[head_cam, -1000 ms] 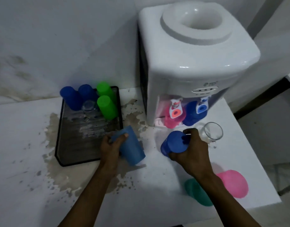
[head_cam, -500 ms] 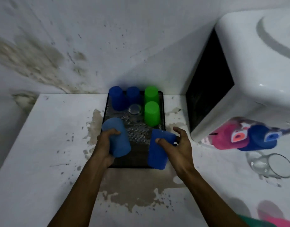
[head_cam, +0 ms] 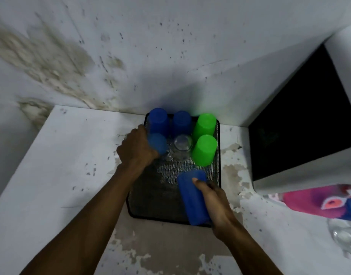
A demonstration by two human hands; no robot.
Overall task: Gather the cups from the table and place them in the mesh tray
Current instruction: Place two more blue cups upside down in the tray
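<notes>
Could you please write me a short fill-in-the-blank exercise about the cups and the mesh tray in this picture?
1. The left hand sets a blue cup down in the mesh ____.
2. The two cups along the tray's right side are ____ in colour.
3. The right hand holds a ____ cup over the tray's near right corner.
4. The clear glass stands between the blue cup and a ____ cup.

Missing words: tray; green; blue; green

A white wall (head_cam: 170,46), speckled and streaked with brownish stains, meets a white table (head_cam: 61,165) whose surface is blotched and peeling (dim, cool light throughout), beside a white water dispenser (head_cam: 345,62) with a black side panel.
</notes>
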